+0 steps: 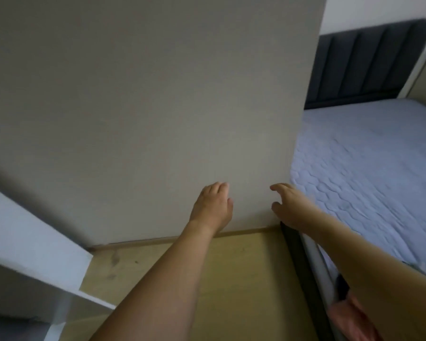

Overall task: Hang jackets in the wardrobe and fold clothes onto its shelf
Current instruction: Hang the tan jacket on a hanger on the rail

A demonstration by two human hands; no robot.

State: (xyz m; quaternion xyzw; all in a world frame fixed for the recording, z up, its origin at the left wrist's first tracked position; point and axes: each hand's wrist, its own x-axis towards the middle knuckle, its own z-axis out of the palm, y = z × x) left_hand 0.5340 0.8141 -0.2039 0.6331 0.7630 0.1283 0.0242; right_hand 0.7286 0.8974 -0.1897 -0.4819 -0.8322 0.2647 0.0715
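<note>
Two hands, left hand [213,205] and right hand [289,205], empty | one wardrobe panel [145,107] | one bed [369,173]

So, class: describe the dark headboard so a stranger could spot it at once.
Start at the big pale panel that fills most of the view, then look past its right edge to the bed. The headboard stands at the bed's far end, the only dark, vertically ribbed, padded surface.
</note>
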